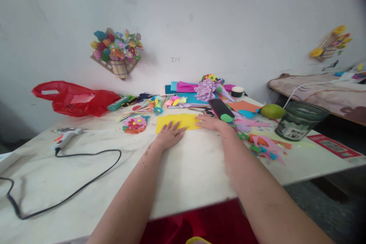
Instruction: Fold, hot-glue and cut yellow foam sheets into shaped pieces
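A yellow foam sheet (183, 121) lies flat on the white table (85, 167). My left hand (169, 134) rests palm down on its near left edge with the fingers spread. My right hand (209, 121) lies flat on the sheet's right end, fingers stretched out. Neither hand holds anything. Just beyond my right hand sit scissors (208, 111) and a black phone-like case (220, 109) with a green foam piece on it.
A glue gun (65, 137) with a black cord (74, 187) lies at the left. A red plastic bag (76, 101), foam flowers (135, 123), stacked coloured sheets (185, 87), a green jar (300, 121), a green fruit (272, 111) and foam scraps (265, 145) crowd the far and right side.
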`<state>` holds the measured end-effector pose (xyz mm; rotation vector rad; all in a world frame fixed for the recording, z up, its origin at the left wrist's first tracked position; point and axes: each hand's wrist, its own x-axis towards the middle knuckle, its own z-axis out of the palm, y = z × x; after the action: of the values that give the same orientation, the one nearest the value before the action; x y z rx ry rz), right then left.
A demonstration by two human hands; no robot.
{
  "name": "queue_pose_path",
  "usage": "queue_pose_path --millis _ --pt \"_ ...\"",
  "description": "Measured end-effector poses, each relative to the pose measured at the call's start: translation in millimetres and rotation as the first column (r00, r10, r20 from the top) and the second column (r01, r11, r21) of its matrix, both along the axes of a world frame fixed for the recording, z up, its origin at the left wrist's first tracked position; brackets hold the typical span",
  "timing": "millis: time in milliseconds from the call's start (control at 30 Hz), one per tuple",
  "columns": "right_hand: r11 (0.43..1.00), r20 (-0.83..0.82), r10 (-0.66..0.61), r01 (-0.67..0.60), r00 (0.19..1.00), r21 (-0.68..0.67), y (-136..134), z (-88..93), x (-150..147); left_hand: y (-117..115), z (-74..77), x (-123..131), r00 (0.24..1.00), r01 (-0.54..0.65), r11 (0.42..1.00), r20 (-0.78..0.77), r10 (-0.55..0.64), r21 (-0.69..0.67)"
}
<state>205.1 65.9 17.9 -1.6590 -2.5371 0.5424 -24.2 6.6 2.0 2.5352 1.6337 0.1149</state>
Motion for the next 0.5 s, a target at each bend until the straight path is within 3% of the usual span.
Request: queue_pose_path --millis 400,500 --pt "0.997 0.063 -0.026 0.021 0.998 0.078 8.6 -11.5 -5.6 0.3 -1.7 -0.8 0.999 -0.034 0.999 0.002 0.034 0.008" --pt "0.987 0.039 -0.022 0.016 0.999 0.162 7.9 -9.3 -7.0 0.2 -1.0 -0.9 0.999 -0.038 0.999 0.014 0.038 0.007"
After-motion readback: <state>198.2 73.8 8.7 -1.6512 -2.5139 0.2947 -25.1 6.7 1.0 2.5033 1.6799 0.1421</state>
